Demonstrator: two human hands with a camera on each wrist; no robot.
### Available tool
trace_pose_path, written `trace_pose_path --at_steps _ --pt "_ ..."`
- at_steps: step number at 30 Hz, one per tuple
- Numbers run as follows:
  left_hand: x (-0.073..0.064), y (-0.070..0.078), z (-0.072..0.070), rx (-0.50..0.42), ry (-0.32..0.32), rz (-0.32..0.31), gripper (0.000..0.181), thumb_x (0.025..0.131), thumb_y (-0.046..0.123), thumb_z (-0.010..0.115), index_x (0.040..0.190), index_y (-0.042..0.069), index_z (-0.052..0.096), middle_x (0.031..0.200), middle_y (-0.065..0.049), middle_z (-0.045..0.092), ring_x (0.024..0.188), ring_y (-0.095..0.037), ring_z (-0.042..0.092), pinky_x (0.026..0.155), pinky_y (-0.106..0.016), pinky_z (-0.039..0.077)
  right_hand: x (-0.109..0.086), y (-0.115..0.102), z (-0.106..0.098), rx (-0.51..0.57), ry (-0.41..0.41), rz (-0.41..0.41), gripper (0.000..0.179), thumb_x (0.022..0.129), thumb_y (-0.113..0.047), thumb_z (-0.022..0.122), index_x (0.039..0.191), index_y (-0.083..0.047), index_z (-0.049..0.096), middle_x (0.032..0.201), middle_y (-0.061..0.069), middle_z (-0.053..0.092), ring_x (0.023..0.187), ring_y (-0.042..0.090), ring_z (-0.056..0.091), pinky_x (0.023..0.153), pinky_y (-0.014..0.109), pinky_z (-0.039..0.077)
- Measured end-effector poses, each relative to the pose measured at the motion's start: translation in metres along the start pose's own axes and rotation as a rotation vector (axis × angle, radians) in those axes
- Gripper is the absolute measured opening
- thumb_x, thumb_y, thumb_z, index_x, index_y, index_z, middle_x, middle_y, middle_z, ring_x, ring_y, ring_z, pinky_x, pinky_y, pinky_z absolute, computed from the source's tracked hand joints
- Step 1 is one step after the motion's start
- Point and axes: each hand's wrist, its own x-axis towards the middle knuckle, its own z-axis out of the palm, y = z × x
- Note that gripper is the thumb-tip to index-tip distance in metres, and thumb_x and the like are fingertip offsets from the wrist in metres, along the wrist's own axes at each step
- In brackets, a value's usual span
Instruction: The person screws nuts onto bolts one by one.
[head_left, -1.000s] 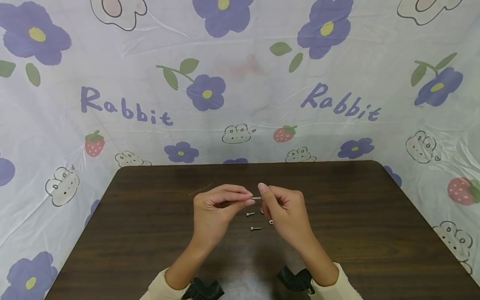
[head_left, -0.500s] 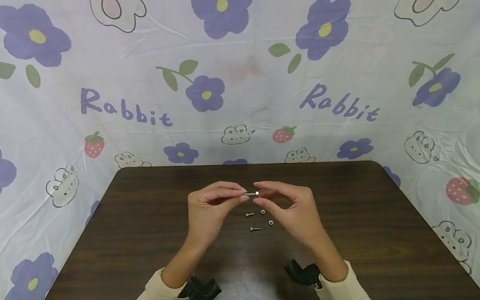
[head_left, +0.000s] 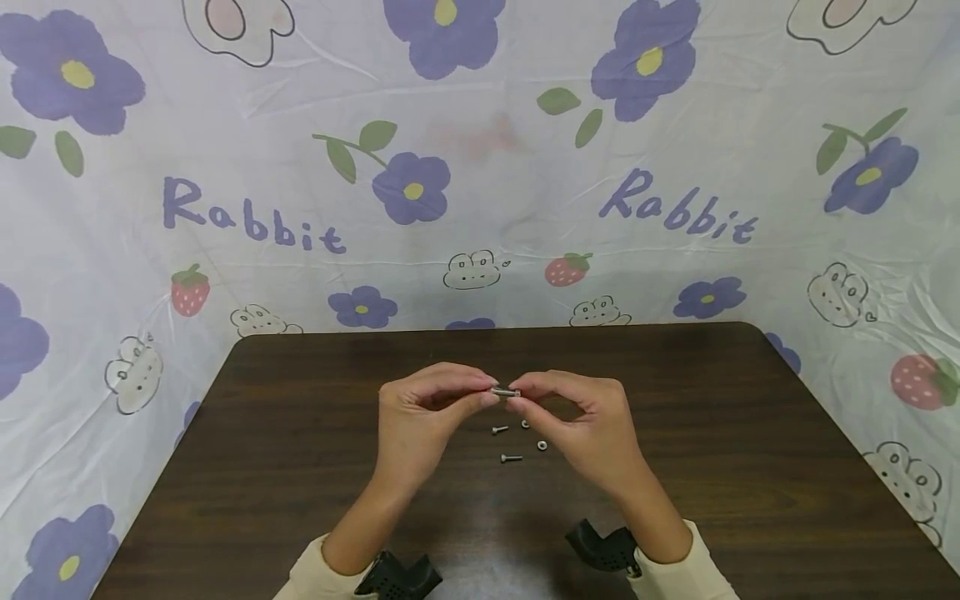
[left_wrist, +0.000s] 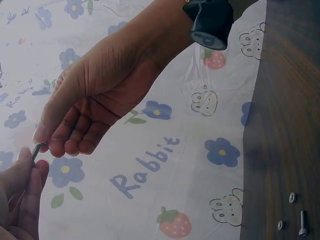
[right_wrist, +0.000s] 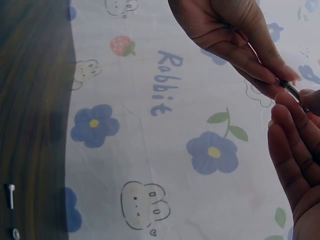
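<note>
Above the middle of the table, my left hand (head_left: pixel 423 421) pinches a small silver bolt (head_left: pixel 504 392) between thumb and fingertips. The bolt lies roughly level and points right. At its right end sits a wider piece that looks like a nut (head_left: pixel 517 393), with the thumb and index fingertip of my right hand (head_left: pixel 581 421) around it. In the right wrist view the bolt (right_wrist: pixel 293 91) bridges both hands, its dark end at the left fingers. The left wrist view shows only a short length of the bolt (left_wrist: pixel 36 151); fingers hide the rest.
On the dark wooden table (head_left: pixel 337 475), below the hands, lie two loose bolts, one shorter (head_left: pixel 499 430) and one longer (head_left: pixel 512 458). Two loose nuts lie beside them, the nearer nut (head_left: pixel 542 446) close to the right hand. A patterned cloth (head_left: pixel 480 208) hangs behind the table.
At half a second ago, the right thumb and fingers had spread away from the bolt's end, baring the nut. Now they have closed back onto it. The left hand keeps its pinch.
</note>
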Motion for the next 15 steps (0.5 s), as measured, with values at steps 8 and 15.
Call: trace_pose_path --at_steps 8,15 --pt "0.0008 0.0009 -0.0011 -0.025 -0.052 -0.058 0.017 0.081 -0.001 0.083 0.098 0.0 0.08 0.094 -0.01 0.077 0.085 -0.027 0.075 0.074 -0.04 0.063 0.0004 -0.0007 0.001 0.043 0.012 -0.021 0.026 0.082 0.011 0.078 0.102 -0.006 0.076 0.089 0.007 0.077 0.074 0.014 0.073 0.065 0.024 0.06" --pt "0.0011 0.0011 -0.0017 0.0 -0.048 -0.028 0.014 0.082 -0.002 0.082 0.096 -0.001 0.08 0.092 -0.01 0.077 0.084 -0.025 0.075 0.072 -0.037 0.063 0.0004 -0.0014 0.0005 0.015 -0.002 -0.007 0.027 0.083 0.01 0.077 0.103 -0.007 0.076 0.089 0.004 0.076 0.072 0.014 0.071 0.065 0.023 0.059"
